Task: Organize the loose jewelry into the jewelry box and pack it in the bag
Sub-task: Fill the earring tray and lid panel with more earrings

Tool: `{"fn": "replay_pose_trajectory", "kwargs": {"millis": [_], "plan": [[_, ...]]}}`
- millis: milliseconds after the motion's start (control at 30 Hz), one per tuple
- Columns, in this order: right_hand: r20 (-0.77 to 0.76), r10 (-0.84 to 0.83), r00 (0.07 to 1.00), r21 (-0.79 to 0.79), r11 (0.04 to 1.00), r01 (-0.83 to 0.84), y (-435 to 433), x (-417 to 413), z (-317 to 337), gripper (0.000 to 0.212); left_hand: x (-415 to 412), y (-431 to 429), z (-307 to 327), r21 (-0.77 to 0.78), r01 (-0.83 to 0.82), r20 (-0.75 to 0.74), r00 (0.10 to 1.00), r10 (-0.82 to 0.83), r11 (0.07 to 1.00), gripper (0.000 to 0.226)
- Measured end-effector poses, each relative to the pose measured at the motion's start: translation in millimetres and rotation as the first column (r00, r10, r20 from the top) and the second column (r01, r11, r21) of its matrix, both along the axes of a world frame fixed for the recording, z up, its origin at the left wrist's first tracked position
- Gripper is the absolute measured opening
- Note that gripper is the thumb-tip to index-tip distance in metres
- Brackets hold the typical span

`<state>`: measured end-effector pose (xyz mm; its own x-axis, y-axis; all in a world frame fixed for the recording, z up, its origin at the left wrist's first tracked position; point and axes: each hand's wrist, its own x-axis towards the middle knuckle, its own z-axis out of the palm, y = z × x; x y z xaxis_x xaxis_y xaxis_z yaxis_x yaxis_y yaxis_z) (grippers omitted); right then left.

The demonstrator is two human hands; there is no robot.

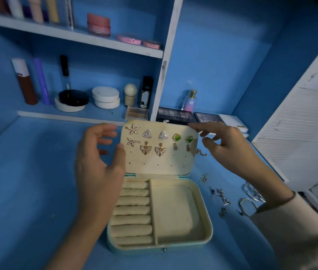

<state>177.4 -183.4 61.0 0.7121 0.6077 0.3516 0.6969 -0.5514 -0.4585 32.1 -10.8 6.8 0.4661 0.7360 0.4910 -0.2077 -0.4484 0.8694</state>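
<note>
A cream-lined jewelry box [201,193] stands open on the blue surface, its lid [154,162] upright. Several earring pairs are pinned in the lid: starfish [132,129], triangles [147,133], green stones [177,137], butterflies [146,149]. The ring rolls and the right compartment hold nothing. My left hand [99,162] hovers at the lid's left edge, fingers spread, thumb against the edge. My right hand [226,147] reaches to the lid's upper right corner, fingers relaxed. Loose earrings [220,195] and silver bangles [251,191] lie right of the box. No bag is in view.
White shelves behind hold cosmetics: jars [106,97], a brown bottle [25,82], a perfume bottle [190,101] and eyeshadow palettes [175,114]. A white slatted door [300,123] stands open at the right. A gold chain [200,152] lies behind the lid's right edge.
</note>
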Motion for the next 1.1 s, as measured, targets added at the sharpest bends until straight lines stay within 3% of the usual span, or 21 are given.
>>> {"fn": "replay_pose_trajectory", "kwargs": {"millis": [67,100,167,233,267,367,500,633,833,1100], "plan": [[0.01,0.014,1.0,-0.01,1.0,-0.014,-3,-2,2,0.048,-8,-31,13,-0.261,0.174,0.08,0.984,-0.158,0.95,0.023],[0.011,0.022,1.0,-0.012,1.0,-0.022,-5,-3,2,0.049,-10,-48,19,-0.445,0.299,0.123,0.954,-0.273,0.845,0.024],[0.013,0.038,0.999,-0.01,0.999,-0.038,-8,-6,3,0.051,-7,-77,25,-0.734,0.476,0.219,0.842,-0.493,0.485,0.041],[0.02,0.054,0.998,-0.011,0.998,-0.054,-12,-9,5,0.051,-2,-94,26,-0.845,0.516,0.353,0.738,-0.576,0.143,0.062],[0.028,0.062,0.998,-0.013,0.998,-0.061,-14,-11,5,0.051,1,-98,27,-0.858,0.512,0.416,0.722,-0.553,0.023,0.063],[0.062,0.085,0.994,-0.005,0.996,-0.085,-19,-17,6,0.047,8,-102,32,-0.852,0.498,0.518,0.755,-0.402,-0.161,0.059],[0.063,0.097,0.993,-0.005,0.995,-0.097,-25,-23,5,0.05,12,-104,38,-0.847,0.486,0.53,0.798,-0.286,-0.214,0.033],[0.099,0.108,0.989,0.01,0.994,-0.11,-30,-31,5,0.05,10,-104,39,-0.843,0.486,0.534,0.81,-0.244,-0.232,0.027],[0.129,0.143,0.981,0.048,0.987,-0.15,-42,-43,0,0.053,4,-101,35,-0.832,0.505,0.551,0.804,-0.223,-0.23,0.044],[0.101,0.222,0.97,0.031,0.974,-0.226,-66,-65,-5,0.049,-12,-115,32,-0.883,0.447,0.469,0.852,-0.235,-0.142,0.052]]}}
